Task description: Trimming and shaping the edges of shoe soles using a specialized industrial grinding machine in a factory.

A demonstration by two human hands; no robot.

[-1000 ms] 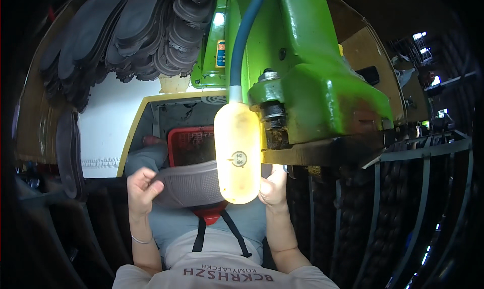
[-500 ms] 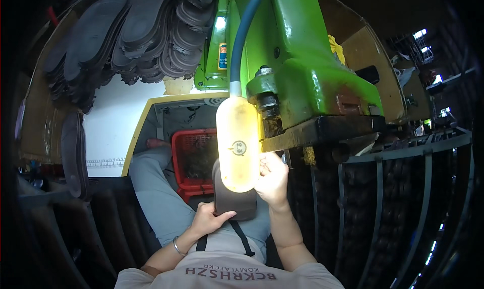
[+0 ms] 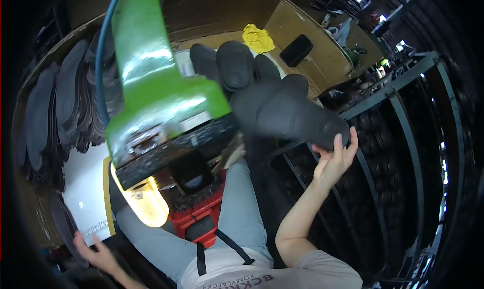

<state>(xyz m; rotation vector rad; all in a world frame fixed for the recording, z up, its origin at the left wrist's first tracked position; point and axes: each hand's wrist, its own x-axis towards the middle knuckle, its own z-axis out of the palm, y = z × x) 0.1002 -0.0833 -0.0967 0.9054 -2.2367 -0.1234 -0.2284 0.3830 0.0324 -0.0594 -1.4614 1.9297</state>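
Observation:
My right hand (image 3: 334,160) is out to the right, its thumb and fingers closed on the near end of a dark shoe sole (image 3: 322,123). That sole overlaps other dark soles and its far part is smeared by motion. My left hand (image 3: 98,254) is low at the left with fingers apart, beside a grey sole (image 3: 61,216) at the edge of the white board (image 3: 85,188). Whether its fingertips touch that sole, I cannot tell. Between my hands stands a green press machine (image 3: 169,105) with a black head.
A lit lamp (image 3: 147,207) hangs by the press on a blue hose (image 3: 99,62). Piled grey soles (image 3: 70,95) fill the left back. A red basket (image 3: 201,213) sits between my legs. Behind are a yellow cloth (image 3: 257,38) and cardboard walls; a metal rack (image 3: 398,112) stands right.
The view has swung right. My hands held a dark sole together under the lamp; now they are far apart, the right one out at the soles beside the press, the left at the board's edge.

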